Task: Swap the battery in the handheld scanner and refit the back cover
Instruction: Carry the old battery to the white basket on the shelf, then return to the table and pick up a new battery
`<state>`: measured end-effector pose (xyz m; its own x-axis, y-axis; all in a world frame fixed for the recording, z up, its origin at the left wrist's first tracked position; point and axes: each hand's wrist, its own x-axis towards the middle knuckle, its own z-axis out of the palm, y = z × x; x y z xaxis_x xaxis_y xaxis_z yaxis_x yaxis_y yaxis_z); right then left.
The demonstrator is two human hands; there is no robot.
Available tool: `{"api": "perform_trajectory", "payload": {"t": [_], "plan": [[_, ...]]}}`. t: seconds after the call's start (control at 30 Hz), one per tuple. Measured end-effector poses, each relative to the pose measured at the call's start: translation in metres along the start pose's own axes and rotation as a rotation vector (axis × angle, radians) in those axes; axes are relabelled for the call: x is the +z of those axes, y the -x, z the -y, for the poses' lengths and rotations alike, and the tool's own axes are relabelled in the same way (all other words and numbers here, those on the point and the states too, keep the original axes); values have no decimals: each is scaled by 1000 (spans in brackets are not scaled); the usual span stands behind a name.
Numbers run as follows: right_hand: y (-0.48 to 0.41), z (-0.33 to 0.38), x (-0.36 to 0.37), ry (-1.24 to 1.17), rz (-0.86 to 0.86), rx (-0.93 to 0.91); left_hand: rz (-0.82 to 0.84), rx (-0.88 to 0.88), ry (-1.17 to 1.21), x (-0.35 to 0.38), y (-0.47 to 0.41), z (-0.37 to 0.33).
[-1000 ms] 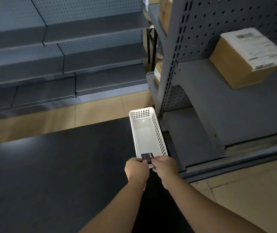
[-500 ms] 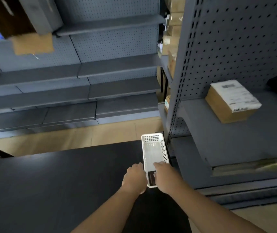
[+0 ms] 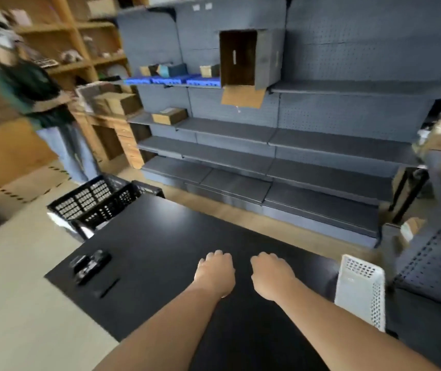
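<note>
The black handheld scanner (image 3: pixel 91 265) lies near the left edge of the black table (image 3: pixel 160 236), far to the left of my hands. A thin dark strip (image 3: pixel 109 287), too blurred to identify, lies just in front of it. My left hand (image 3: pixel 215 270) and my right hand (image 3: pixel 270 275) hover side by side over the middle of the table, backs up and fingers curled under. Their palms are hidden, so I cannot tell whether either one holds anything. No battery shows in this view.
A white perforated basket (image 3: pixel 358 290) stands at the table's right edge. A black crate (image 3: pixel 93 199) sits at the far left corner. Grey shelving (image 3: pixel 294 156) runs behind and to the right. A person (image 3: pixel 42 103) stands at the far left by wooden shelves.
My hands have left the white basket, where they held a small dark battery, and moved left to the table's middle. The view swung left, bringing the scanner into sight.
</note>
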<state>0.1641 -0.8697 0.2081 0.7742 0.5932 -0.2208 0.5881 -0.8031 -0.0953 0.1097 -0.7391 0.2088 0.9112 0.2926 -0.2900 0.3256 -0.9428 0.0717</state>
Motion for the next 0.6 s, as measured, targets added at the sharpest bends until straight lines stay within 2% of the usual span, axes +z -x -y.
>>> {"api": "perform_trajectory", "payload": {"t": [0.33, 0.5, 0.6], "plan": [[-1, 280, 25, 34, 115, -475, -28, -392, 94, 31, 161, 258], [17, 407, 57, -17, 242, -605, -4, -480, 56, 55, 246, 364], [26, 465, 77, -42, 310, -610, 6, -531, 28, 72, 281, 419]]}}
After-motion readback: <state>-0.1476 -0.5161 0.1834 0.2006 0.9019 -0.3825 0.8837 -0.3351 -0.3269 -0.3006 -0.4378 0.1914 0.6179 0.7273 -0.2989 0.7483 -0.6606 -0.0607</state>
